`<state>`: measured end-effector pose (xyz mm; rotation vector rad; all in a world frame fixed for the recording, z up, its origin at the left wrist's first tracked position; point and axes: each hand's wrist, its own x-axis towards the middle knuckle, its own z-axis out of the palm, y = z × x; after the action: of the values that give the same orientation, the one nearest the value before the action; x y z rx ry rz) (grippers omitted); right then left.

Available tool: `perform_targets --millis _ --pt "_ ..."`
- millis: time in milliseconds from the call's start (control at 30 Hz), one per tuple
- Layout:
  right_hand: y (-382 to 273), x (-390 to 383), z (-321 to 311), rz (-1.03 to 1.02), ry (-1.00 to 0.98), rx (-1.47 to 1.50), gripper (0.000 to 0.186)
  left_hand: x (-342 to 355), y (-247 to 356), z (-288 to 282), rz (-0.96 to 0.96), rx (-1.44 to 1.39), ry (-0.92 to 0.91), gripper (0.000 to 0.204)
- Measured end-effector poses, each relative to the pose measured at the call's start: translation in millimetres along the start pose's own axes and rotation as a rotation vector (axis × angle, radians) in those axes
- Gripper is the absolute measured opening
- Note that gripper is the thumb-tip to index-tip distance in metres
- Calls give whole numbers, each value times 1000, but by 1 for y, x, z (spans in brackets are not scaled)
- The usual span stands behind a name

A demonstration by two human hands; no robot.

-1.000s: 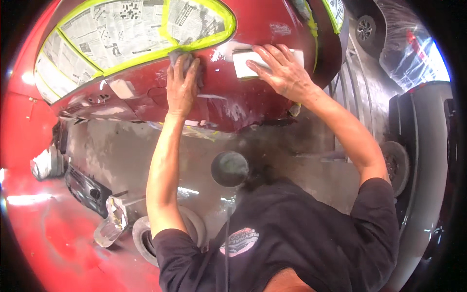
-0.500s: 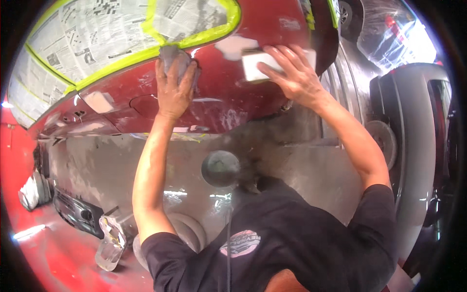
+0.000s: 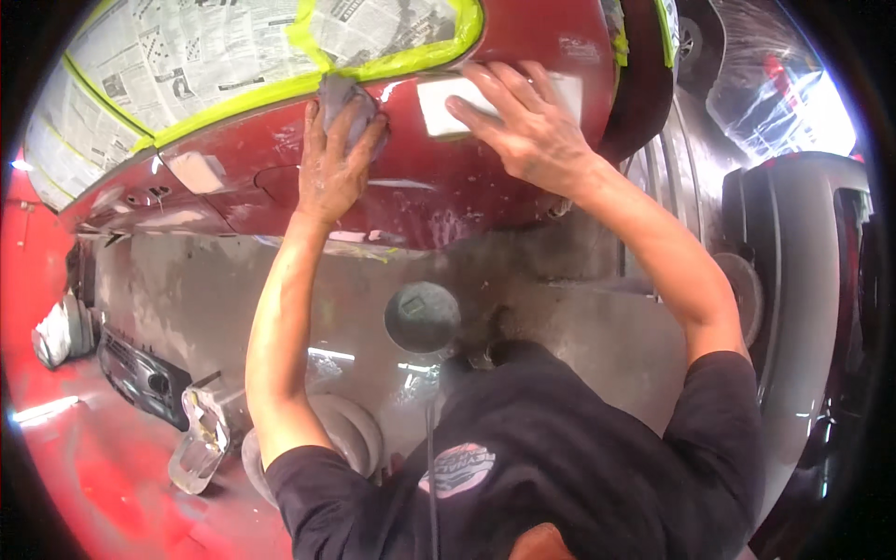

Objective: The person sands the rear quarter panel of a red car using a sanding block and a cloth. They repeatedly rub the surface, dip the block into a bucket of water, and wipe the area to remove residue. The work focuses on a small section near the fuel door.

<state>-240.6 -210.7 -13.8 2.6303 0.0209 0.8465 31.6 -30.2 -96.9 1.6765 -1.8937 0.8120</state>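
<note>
My right hand (image 3: 527, 121) grips a white rectangular block (image 3: 439, 105), pressed flat on the dark red car panel (image 3: 439, 187) just below the masked window. The block's underside is hidden against the panel. To its left, my left hand (image 3: 334, 159) is closed over a crumpled grey cloth (image 3: 340, 93), resting on the panel at the lower edge of the yellow-green masking tape (image 3: 238, 112). Newspaper (image 3: 201, 56) covers the glass within that tape. Farther left, a pale filler patch (image 3: 198, 172) shows on the bodywork.
A round dark bucket (image 3: 401, 334) stands on the wet grey floor (image 3: 201, 289) below the panel. Loose car parts, among them a black trim piece (image 3: 145, 381) and a lamp-like housing (image 3: 198, 448), lie at left. A grey bumper (image 3: 793, 308) stands at right.
My right hand has slid the white block left along the panel, over the pale patch seen there before. The left hand stays on the cloth in nearly the same place.
</note>
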Motion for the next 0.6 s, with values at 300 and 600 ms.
perform_targets --millis 300,600 --pt "0 6 0 2 25 0 49 6 5 -9 13 61 32 52" --pt "2 -5 -3 24 -2 -5 51 6 -30 2 240 93 34 45"
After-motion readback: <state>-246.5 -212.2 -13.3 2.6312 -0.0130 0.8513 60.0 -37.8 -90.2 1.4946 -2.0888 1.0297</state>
